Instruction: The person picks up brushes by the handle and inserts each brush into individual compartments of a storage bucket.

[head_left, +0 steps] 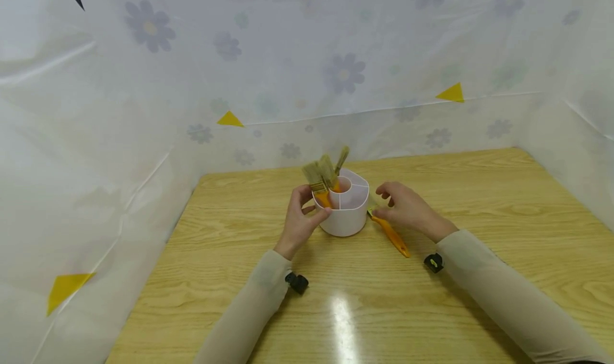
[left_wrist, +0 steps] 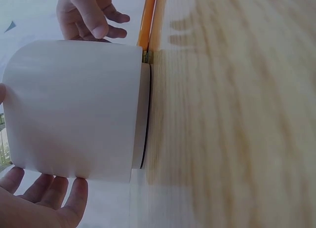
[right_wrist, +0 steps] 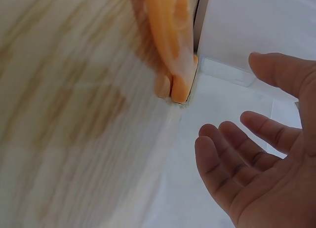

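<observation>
A white round desk organizer [head_left: 344,223] with compartments stands on the table. My left hand [head_left: 299,223] holds its left side, thumb at the rim; in the left wrist view, fingertips [left_wrist: 79,188] press the white wall. Paintbrushes with orange handles stand bristles up in it: a wide one [head_left: 314,175] in the front left compartment, others [head_left: 342,160] behind. Another paintbrush [head_left: 390,236] lies on the table at the organizer's right, its bristle end partly hidden by my right hand [head_left: 408,209]. That hand hovers above it, fingers loosely bent, nothing between them in the right wrist view.
The wood-grain table [head_left: 479,204] extends to both sides and toward me. Behind it hangs a pale flowered sheet [head_left: 288,76], with yellow triangles [head_left: 451,93] stuck on. More sheeting [head_left: 96,167] closes off the left side.
</observation>
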Demonstrator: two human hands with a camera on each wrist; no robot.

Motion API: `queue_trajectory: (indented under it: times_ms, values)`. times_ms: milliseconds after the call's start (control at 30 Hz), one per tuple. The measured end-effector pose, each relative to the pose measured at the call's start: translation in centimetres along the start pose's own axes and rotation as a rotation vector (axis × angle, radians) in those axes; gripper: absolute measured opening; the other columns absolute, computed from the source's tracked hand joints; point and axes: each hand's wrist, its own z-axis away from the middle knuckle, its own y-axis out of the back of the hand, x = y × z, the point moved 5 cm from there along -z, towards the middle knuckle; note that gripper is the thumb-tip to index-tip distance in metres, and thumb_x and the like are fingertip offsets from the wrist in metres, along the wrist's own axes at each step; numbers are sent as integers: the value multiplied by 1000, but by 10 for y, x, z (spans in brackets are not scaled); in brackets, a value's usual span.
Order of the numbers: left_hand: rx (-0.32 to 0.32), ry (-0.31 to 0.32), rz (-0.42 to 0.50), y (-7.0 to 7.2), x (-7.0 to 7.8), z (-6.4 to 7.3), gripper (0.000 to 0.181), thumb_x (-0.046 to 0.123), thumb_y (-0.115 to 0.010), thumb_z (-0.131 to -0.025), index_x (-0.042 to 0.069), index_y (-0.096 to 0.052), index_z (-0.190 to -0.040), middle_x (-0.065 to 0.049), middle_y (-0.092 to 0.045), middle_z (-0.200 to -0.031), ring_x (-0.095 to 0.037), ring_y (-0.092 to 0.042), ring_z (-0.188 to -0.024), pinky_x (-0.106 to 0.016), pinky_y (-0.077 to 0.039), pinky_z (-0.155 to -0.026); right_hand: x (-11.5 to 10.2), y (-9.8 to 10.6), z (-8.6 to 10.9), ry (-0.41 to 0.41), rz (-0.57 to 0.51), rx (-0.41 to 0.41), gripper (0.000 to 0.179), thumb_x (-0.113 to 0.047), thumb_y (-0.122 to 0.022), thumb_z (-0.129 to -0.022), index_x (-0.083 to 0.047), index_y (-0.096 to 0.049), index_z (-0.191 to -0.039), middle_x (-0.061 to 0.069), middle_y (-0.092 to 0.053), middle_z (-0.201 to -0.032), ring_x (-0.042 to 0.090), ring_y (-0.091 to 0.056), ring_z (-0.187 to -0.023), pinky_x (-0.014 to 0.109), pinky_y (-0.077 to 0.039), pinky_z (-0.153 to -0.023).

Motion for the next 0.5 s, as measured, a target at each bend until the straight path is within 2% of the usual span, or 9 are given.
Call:
queue_trajectory:
  times_ms: [300,500]
  values:
    - [9,10,-6,1,0,0,62,4,-69,-84,-8,-36,-135,-25,-41,-135,-39,-40,-127,-57,-36,-101,3,-6,-1,7,21,-32,54,-31,-73,-83,-1,-55,-125,17,-57,-120,31,-56,-103,47,-49,-84]
    - [9,9,-5,1,0,0,62,4,-69,-84,-7,-36,-135,-24,-41,-135,-39,-40,-127,-58,-36,-101,3,-9,0,31,59,-38,52,-30,-74,-82,-1,-57,-122,16,-59,-114,30,-57,-99,47,-48,-83]
